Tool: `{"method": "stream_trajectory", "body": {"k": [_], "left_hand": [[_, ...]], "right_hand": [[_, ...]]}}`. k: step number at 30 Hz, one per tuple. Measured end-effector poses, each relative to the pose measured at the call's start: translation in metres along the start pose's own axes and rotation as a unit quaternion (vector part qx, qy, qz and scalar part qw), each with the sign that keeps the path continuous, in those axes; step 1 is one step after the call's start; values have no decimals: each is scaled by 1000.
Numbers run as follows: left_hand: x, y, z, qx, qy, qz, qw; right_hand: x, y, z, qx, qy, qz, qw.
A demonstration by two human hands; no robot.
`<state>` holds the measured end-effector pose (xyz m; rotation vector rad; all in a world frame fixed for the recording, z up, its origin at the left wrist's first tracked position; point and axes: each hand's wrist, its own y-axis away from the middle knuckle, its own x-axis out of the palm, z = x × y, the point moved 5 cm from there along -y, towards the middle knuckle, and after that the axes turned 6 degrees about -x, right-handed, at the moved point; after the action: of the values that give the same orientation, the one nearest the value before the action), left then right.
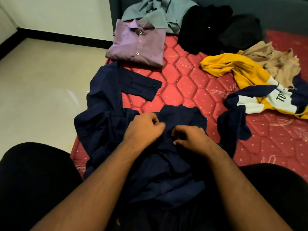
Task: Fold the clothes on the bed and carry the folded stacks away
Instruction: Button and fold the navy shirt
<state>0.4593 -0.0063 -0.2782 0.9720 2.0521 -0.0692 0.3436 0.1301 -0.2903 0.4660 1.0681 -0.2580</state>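
- Navy shirt: in the head view it lies spread over the lower middle of the frame, on the red mattress, with one cuffed sleeve reaching up toward the centre and its near end bunched between the person's knees.
- Left hand: fingers curled, pinching the shirt's fabric near the collar area at the frame's centre.
- Right hand: just beside the left, fingers bent onto the same cloth; it appears to pinch it too, perhaps at the button line.
- Handling, as a judgement: the shirt looks light, thin and limp, so it will sag and crease wherever it is unsupported. It is not fragile, and probably a little slippery over the quilted cover.
- Where to hold: the shoulders or collar give the firmest edges; the sleeve is best lifted by the cuff.
- Purple shirt: already folded, upper middle.
- Unfolded pieces: a green shirt at the top, black clothes beside it, and a yellow top at right.
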Motion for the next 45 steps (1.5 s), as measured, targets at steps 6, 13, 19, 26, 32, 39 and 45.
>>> {"method": "stream_trajectory", "body": {"k": [6,13,19,26,32,39,45], "left_hand": [[39,20,21,-3,13,-84,996],[39,19,37,6,71,-113,991],[40,10,45,-13,128,-101,987],[46,-2,58,-70,225,-99,967],[45,11,55,-31,177,-143,973],[41,27,44,36,212,-125,969],[49,17,44,30,218,-81,972]], "right_hand": [[-15,12,-12,23,-19,56,998],[-8,12,0,-14,66,75,995],[2,14,4,-15,193,31,981],[-19,12,22,-137,17,-184,973],[-22,-6,36,-231,-70,-221,945],[7,-19,25,-230,-86,-174,954],[8,-18,20,-201,-91,-173,960]]}}
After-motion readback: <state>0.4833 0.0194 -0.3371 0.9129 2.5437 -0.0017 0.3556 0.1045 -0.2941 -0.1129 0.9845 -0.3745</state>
